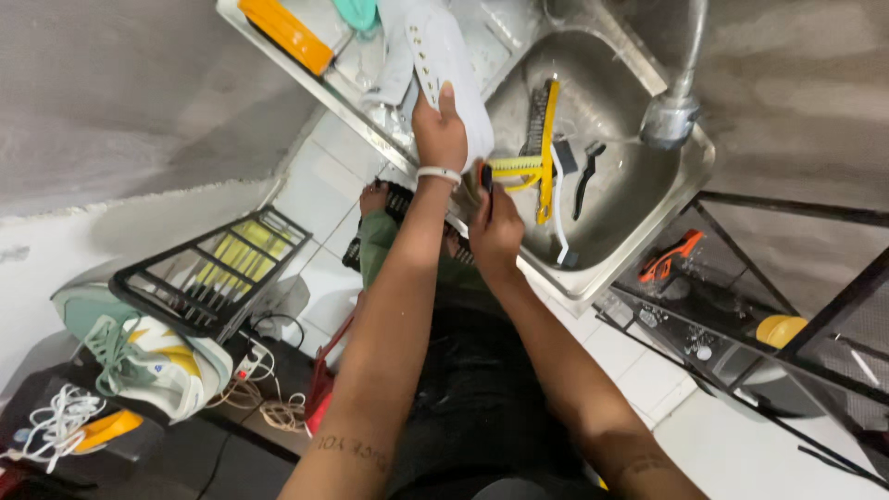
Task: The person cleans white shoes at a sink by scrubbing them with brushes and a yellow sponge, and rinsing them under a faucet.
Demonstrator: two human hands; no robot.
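Brushes in the sink, shoe at its left edge

Yellow-handled wire brushes (542, 153) and a black brush (586, 176) lie in the steel sink (639, 199); the white shoe (454, 69) sits left of them, the metal tap (674, 102) to their right, the black wire rack (769, 306) right of the sink.

The sink (648, 176) is shiny wet metal, holding plastic brushes (542, 153). The shoe (454, 69) at the left hand (440, 130) looks smooth, white and matt. Floor tiles (319, 185) are glossy.

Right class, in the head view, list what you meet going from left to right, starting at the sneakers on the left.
Sneakers → black wire rack → left hand on white shoe → right hand → yellow brush → black brush → tap → orange tool
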